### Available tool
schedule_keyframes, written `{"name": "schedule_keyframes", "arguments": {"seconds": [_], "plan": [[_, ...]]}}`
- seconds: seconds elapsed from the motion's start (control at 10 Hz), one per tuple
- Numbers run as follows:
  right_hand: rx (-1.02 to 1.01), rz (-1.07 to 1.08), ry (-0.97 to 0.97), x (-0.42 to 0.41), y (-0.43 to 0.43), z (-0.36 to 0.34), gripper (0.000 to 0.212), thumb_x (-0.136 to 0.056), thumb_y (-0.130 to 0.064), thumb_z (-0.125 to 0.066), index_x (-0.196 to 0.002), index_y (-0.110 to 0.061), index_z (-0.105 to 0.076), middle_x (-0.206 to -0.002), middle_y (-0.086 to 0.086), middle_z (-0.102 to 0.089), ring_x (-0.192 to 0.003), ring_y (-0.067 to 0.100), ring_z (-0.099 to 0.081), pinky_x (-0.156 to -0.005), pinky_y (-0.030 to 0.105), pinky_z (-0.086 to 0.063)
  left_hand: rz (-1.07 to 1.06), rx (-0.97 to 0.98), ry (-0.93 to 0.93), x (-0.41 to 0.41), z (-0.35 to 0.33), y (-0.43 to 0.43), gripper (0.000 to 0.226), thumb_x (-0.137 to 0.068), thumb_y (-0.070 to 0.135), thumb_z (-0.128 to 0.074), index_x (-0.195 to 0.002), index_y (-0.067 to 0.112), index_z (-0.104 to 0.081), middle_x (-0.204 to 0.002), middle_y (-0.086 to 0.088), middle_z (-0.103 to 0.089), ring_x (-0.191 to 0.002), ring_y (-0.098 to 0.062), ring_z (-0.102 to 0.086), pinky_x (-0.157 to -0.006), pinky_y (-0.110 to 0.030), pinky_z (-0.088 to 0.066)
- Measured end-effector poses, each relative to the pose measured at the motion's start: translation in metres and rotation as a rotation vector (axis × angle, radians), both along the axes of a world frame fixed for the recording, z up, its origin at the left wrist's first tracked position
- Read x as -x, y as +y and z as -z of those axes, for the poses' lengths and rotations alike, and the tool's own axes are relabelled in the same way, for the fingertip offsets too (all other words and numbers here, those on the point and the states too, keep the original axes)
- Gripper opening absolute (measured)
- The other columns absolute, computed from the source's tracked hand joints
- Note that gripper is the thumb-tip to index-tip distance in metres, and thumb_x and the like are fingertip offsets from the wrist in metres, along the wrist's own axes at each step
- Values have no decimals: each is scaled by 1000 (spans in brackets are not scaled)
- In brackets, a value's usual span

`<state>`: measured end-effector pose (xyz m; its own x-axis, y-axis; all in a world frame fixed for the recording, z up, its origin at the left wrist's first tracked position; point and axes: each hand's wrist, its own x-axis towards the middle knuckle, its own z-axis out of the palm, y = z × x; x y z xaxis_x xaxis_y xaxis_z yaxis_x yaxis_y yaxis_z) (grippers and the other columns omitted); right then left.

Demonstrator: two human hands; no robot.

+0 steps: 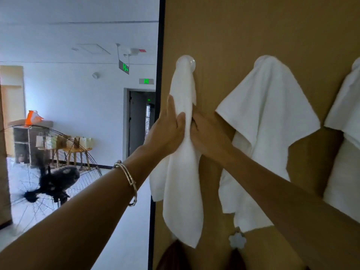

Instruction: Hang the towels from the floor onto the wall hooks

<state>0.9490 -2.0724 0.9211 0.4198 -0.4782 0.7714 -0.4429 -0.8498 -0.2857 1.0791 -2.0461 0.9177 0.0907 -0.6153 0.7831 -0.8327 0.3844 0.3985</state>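
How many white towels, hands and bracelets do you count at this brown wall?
White towels: 3, the left towel, middle towel, right towel.
Hands: 2, left hand and right hand, both holding the left towel.
Bracelets: 1, the bracelet on the left wrist.
Total: 6.

Left towel [182, 172] bunched on hook [186, 62]; middle towel [268, 117] draped.

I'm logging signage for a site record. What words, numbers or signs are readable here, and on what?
Hanging ceiling sign: green glowing marks, too blurred to read.
Sign above the door: green glowing marks, too blurred to read.
Towels: no print shows.
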Motion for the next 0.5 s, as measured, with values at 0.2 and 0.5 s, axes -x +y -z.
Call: {"name": "schedule_keyframes", "arguments": {"seconds": [0.2,0.5], "plan": [[6,104,189,15,25,19,46,-104,-28,-29,-147,-10,-31,-142,12,-46,-127,26,-47,-109,36,-36,-122,-76,-155,3,26,28,64,-98,48,-25,-150,17,-4,-147,-10,-34,-126,-27,-46,-99,-48,-45],[-221,-34,271,71,66,37,46,-102,-38,-34,-143,-17,-40,-140,5,-50,-126,19,-49,-109,36,-38,-287,157,-533,37,51,80,47,-88,42,-47,-123,13,-58,-127,-14,-57,-110,-34,-57,-89,-48,-46]]}}
